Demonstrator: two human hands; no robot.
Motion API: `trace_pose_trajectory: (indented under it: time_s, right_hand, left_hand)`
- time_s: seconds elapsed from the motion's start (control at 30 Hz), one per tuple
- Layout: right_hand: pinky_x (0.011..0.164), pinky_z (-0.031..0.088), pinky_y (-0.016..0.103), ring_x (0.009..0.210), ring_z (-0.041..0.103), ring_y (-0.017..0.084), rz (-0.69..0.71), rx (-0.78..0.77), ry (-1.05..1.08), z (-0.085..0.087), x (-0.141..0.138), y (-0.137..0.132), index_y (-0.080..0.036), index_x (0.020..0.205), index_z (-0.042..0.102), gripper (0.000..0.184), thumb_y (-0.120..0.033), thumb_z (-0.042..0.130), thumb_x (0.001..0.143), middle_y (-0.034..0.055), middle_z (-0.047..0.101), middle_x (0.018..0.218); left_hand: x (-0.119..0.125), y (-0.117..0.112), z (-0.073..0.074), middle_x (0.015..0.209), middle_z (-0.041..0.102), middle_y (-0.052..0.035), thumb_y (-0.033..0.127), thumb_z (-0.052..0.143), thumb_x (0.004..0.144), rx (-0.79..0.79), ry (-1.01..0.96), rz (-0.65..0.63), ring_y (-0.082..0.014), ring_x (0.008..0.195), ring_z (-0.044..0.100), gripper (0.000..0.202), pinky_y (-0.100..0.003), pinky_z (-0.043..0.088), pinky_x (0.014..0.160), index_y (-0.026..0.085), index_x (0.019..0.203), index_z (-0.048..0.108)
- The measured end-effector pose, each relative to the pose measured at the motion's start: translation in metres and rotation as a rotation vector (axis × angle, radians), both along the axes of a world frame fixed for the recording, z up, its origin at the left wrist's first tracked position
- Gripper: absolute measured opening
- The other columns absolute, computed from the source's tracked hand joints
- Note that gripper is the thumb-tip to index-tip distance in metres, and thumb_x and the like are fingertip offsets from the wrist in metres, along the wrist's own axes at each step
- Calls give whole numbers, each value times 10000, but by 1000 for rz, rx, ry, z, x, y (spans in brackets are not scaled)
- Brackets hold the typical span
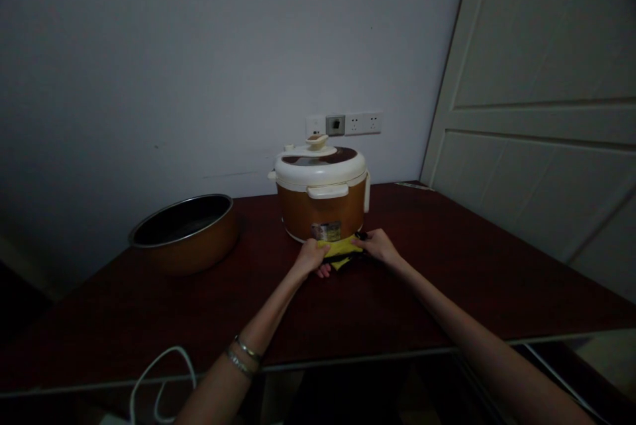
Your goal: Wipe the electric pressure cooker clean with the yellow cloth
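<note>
Between my two hands is a yellow cloth-like piece point(342, 248) with black parts; its exact kind is too dim to tell. My left hand point(312, 257) pinches its left end, thumb on top and some fingers curled below. The right end is gripped by my right hand point(379, 246), close to a small black part. Just behind the hands stands a brown and white electric cooker point(320, 210) with its lid on and a label low on its front. The yellow piece hides a bit of the cooker's base.
An open brown pot point(199, 246) with a dark inside stands on the dark red table point(397, 312) at the left. Wall sockets point(362, 123) are behind the cooker. A white cable point(163, 353) loops at the front edge. A pale panelled door point(541, 81) rises on the right.
</note>
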State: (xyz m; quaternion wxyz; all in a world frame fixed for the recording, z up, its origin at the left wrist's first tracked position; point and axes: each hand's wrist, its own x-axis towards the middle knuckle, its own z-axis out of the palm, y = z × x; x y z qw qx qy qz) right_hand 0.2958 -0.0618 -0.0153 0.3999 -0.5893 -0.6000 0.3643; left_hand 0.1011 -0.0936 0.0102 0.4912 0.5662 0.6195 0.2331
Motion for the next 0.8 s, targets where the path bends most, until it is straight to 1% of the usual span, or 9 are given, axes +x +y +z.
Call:
trace_pose_trajectory:
  time_s: [0.07,0.17,0.23,0.3,0.43,0.5,0.57,0.7,0.8]
  right_hand:
    - [370,331,172,419,508,96,12,-12,12,-1,-9,-1,-129,529,582,199,-240,706,639,-5,577,476]
    - [384,398,183,425,531,100,66,-38,55,-4,-34,-2,-130,612,613,136,-232,676,676,11,627,563]
    - [398,434,189,441,551,101,93,-50,83,-5,-44,-2,-136,668,631,95,-220,673,681,19,656,633]
    - [393,434,183,438,550,98,93,-58,93,-4,-40,-1,-139,656,630,88,-203,691,664,13,656,630]
    - [364,377,173,387,500,89,34,-68,73,0,-11,3,-132,535,584,179,-188,718,641,-15,581,476]
    - [373,374,169,393,505,90,15,-64,65,1,-5,4,-130,519,577,195,-182,708,653,-17,568,456]
    - [382,389,169,403,520,92,26,-63,66,-2,-12,3,-130,537,585,178,-178,690,672,-12,587,479]
    - [390,432,174,429,554,98,86,-73,89,-6,-41,-1,-137,650,625,70,-171,672,688,2,653,595]
    - [384,429,168,422,546,90,83,-81,91,-3,-38,-1,-137,654,628,66,-168,681,677,5,659,601]
  left_hand:
    - [-8,0,2,443,560,3,257,375,919,2,17,7,-109,366,552,296,-183,431,396,42,1013,555]
    - [-30,-1,7,441,552,12,239,365,923,18,44,40,-98,350,535,292,-175,408,378,35,1028,545]
    - [-38,-1,9,438,546,14,225,354,925,25,57,52,-95,344,526,291,-174,400,373,31,1025,546]
    - [-34,0,10,438,549,8,221,351,924,26,61,42,-96,343,524,294,-178,404,376,27,1003,558]
    - [-10,1,4,433,552,2,253,349,929,12,49,-13,-100,339,525,318,-184,415,383,33,966,576]
    - [-6,1,2,431,552,6,265,352,932,9,44,-24,-100,338,529,320,-181,414,381,38,983,570]
    - [-13,0,2,436,554,12,262,357,932,15,46,-15,-94,334,526,306,-172,408,377,43,1008,557]
    - [-39,1,4,432,546,25,253,346,936,29,69,26,-85,329,517,296,-159,395,370,49,1055,525]
    - [-37,4,1,429,551,16,247,349,931,17,78,7,-95,333,522,297,-173,409,374,37,1038,531]
